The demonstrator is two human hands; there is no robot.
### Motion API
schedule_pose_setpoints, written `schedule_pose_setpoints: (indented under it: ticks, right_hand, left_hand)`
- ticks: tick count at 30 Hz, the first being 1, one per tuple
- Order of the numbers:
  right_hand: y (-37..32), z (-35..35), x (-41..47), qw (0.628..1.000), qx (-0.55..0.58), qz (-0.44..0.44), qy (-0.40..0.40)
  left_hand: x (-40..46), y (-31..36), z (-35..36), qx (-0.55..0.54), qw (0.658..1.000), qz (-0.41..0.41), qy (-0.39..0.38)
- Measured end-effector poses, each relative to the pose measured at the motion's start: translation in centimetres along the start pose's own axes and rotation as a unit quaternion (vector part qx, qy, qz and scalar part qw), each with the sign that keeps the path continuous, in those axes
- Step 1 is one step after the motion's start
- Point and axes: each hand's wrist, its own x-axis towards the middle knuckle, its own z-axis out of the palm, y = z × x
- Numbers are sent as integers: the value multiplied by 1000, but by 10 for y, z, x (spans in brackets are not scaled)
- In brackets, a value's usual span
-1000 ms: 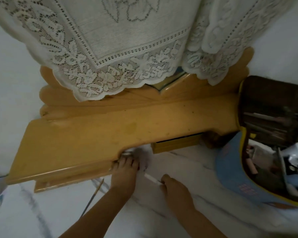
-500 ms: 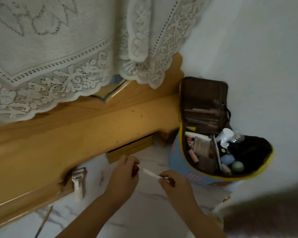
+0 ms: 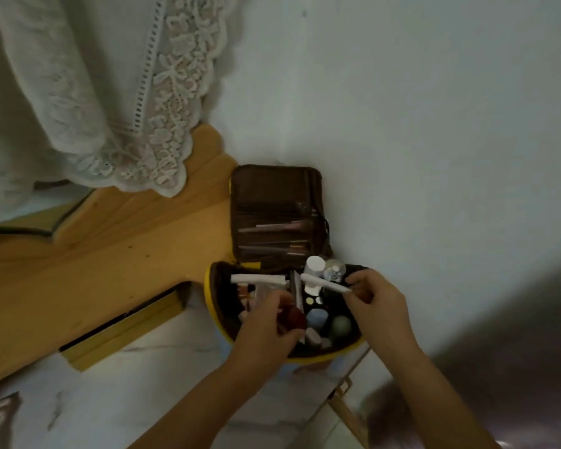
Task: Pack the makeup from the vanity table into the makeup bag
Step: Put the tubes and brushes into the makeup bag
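The right hand (image 3: 378, 311) pinches one end of a slim white stick (image 3: 326, 284) between thumb and fingertips, holding it across the open top of the makeup bag (image 3: 324, 355). The left hand (image 3: 266, 328) is curled around a small dark red item (image 3: 294, 320) over the bag's near rim. The bag stands on the marble floor beside the right end of the wooden vanity table (image 3: 88, 273), its brown lid (image 3: 274, 202) propped upright against the wall.
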Motion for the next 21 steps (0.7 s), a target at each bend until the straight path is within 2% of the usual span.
schedule_pose_setpoints:
  ticks: [3, 6, 9, 11, 14, 17, 19, 21]
  right_hand:
    - [5, -16, 22, 999, -46, -19, -21]
    - [11, -20, 39, 994, -73, -73, -31]
    - [19, -21, 51, 991, -69, -107, -39]
    - [24, -22, 54, 990, -56, -118, -59]
    - [28, -23, 58, 985, -57, -137, -91]
    - [31, -23, 62, 984, -58, -135, -104]
    - [32, -22, 65, 986, -49, -119, -102]
    - [31, -21, 68, 990, -35, -100, -96]
  left_hand:
    - [21, 12, 34, 40, 998, 18, -41]
    - [37, 10, 62, 113, 985, 102, -82]
    - [47, 8, 72, 171, 965, 149, -134]
    - [51, 7, 72, 203, 950, 155, -177]
    - [57, -2, 75, 264, 933, 180, -164]
    - [59, -9, 73, 256, 924, 185, -216]
    - [55, -8, 68, 223, 945, 163, -175]
    - [50, -7, 60, 162, 977, 112, -80]
